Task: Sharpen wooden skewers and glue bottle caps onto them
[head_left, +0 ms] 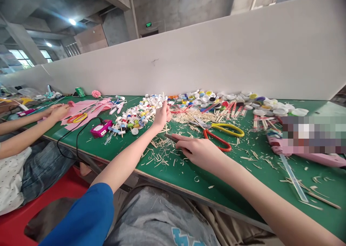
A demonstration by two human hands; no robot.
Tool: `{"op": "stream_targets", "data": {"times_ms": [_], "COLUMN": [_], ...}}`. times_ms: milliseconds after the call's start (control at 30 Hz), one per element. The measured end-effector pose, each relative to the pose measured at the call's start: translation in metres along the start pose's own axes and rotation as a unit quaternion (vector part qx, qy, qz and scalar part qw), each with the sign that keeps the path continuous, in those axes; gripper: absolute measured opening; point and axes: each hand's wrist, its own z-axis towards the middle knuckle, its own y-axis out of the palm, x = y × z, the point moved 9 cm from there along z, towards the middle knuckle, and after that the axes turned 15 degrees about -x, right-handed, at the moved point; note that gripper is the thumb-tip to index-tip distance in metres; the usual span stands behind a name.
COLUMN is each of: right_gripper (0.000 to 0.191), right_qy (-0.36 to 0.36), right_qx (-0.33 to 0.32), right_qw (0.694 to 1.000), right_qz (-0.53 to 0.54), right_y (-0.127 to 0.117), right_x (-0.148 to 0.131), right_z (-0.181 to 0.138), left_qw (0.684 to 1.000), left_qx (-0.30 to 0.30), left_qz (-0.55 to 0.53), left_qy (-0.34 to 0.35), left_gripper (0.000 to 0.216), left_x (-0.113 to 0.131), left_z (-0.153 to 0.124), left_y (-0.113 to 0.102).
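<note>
My left hand (161, 117) is closed around a thin wooden stick (163, 95), held upright with its tip above my fist and its lower end below. Close by on the right, my right hand (198, 149) grips a knife (170, 138); only its dark, narrow blade shows, pointing left toward the stick's lower end, and the handle is hidden in my palm. I cannot tell whether blade and stick touch. Pale wood shavings (162, 153) lie under both hands. Just beyond my right hand rest open scissors (220, 128) with one yellow and one red handle.
Behind my hands are heaped bottle caps (205, 96), capped stick pieces (136, 116) and loose sticks (200, 114). A pink glue gun (278, 145) with a clear glue stick lies right. Left are a magenta power socket (101, 129), pink sheets (89, 111) and another person's hands (58, 111).
</note>
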Motion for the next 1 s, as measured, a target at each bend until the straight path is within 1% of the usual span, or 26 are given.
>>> {"op": "stream_targets", "data": {"times_ms": [133, 233, 367, 533, 733, 867, 1000], "right_gripper": [0.037, 0.036, 0.035, 0.035, 0.033, 0.038, 0.046], "right_qy": [0.018, 0.02, 0.02, 0.0, -0.006, -0.016, 0.0], "right_qx": [0.031, 0.027, 0.014, 0.011, 0.011, 0.013, 0.005], "right_qw": [0.996, 0.993, 0.993, 0.993, 0.995, 0.995, 0.996], "right_qz": [-0.078, -0.113, -0.116, -0.115, -0.104, -0.095, -0.088], "right_y": [-0.003, 0.0, 0.005, 0.011, 0.007, 0.005, 0.005], "right_x": [0.002, 0.004, 0.006, 0.006, 0.004, 0.0, 0.002], "right_z": [-0.001, 0.001, 0.003, 0.006, 0.004, 0.003, 0.004], "left_qw": [1.0, 1.0, 1.0, 1.0, 1.0, 0.999, 0.999], "left_qx": [-0.005, -0.005, -0.002, -0.013, -0.03, -0.034, -0.038], "left_qz": [0.002, 0.005, 0.013, 0.012, 0.01, 0.013, 0.006], "left_qy": [0.009, 0.013, 0.012, 0.008, -0.002, -0.014, -0.014], "left_gripper": [0.059, 0.06, 0.06, 0.058, 0.059, 0.06, 0.06], "left_x": [0.002, 0.005, 0.007, 0.004, 0.003, 0.001, 0.001], "left_z": [0.0, -0.001, -0.003, -0.001, -0.001, -0.001, 0.0], "left_y": [0.001, 0.002, 0.003, 0.004, 0.005, 0.006, 0.007]}}
